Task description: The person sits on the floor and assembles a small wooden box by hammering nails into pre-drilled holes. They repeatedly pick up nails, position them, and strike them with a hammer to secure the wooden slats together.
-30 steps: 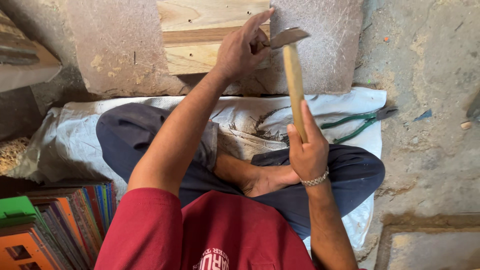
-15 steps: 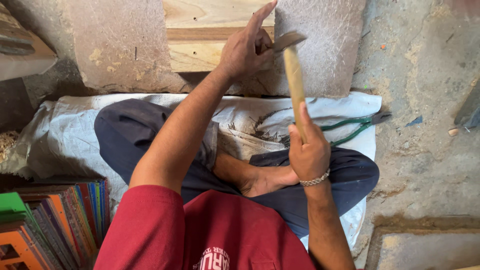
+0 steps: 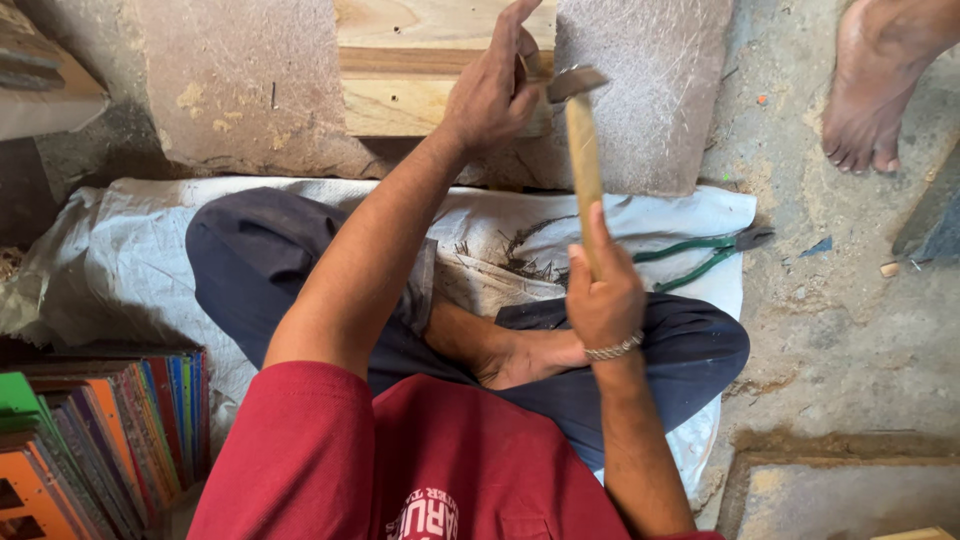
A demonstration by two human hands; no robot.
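My right hand (image 3: 604,290) grips the wooden handle of a hammer (image 3: 580,140), whose metal head hovers by the edge of a pale wooden plank (image 3: 400,60). My left hand (image 3: 490,90) rests on that plank with fingers pinched close to the hammer head; whatever it pinches is too small to tell. The plank lies between two rough brown stone slabs (image 3: 240,80). I sit cross-legged on a white sack cloth (image 3: 110,260).
Green-handled pliers (image 3: 700,255) lie on the cloth at the right. Another person's bare foot (image 3: 875,80) stands at the top right on the concrete floor. Colourful flat boards (image 3: 90,430) are stacked at the lower left. A wood block (image 3: 40,80) sits top left.
The hammer head has dropped closer to my left fingers on the plank. The view shifted, bringing another person's foot into sight at the top right.
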